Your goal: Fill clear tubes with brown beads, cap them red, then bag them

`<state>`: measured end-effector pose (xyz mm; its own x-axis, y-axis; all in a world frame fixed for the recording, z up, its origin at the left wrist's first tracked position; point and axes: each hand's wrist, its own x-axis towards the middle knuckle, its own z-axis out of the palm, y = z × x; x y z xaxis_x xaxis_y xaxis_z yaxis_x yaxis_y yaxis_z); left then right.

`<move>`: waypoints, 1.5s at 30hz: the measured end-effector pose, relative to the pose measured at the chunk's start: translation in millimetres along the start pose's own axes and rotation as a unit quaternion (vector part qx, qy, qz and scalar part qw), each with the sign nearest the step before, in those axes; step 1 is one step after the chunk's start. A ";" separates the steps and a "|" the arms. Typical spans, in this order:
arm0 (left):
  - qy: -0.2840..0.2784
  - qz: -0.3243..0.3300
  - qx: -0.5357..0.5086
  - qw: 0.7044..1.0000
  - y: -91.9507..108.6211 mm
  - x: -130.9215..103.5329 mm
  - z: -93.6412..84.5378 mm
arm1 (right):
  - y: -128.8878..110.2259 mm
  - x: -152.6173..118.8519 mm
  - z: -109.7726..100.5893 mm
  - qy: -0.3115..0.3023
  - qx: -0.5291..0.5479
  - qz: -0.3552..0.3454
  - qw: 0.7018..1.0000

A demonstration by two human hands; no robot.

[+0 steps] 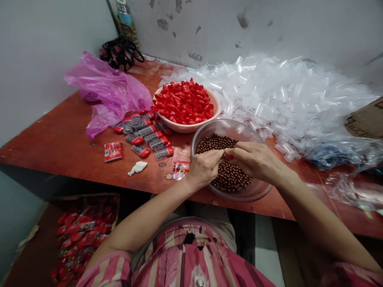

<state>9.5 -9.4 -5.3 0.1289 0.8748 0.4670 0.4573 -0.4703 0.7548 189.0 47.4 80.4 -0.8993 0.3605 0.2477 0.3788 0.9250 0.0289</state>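
Note:
Over a clear plastic bowl [260, 191] of small round brown balls [230, 175], my two hands meet at a small clear container with a red cap [229, 156]. My left hand [205, 166] pinches the container's body, which is mostly hidden by the fingers. Closed around the red cap end is my right hand [254, 159]. Behind the bowl stands a pale pink bowl [191, 128] heaped with red caps [187, 101]. To its left, several filled containers with red caps [149, 135] lie in a loose group.
A big heap of clear plastic containers [284, 87] spreads along the wall. Left lie a pink plastic bag [110, 87], a stack of red cards [113, 152] and a white scrap [137, 168]. A red card [180, 169] is beside my left wrist. Below, a carton holds red-capped packs [83, 235].

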 end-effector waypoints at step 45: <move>0.046 -0.093 -0.198 0.975 8.4 15.5 -10.6 | 34.6 4.3 33.6 0.151 0.476 0.334 0.799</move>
<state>6.0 -1.1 13.2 -0.0120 0.9434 0.3315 0.0870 -0.3293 0.9402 190.8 85.0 49.8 -0.4180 0.8997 0.1254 0.2851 0.2610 -0.9223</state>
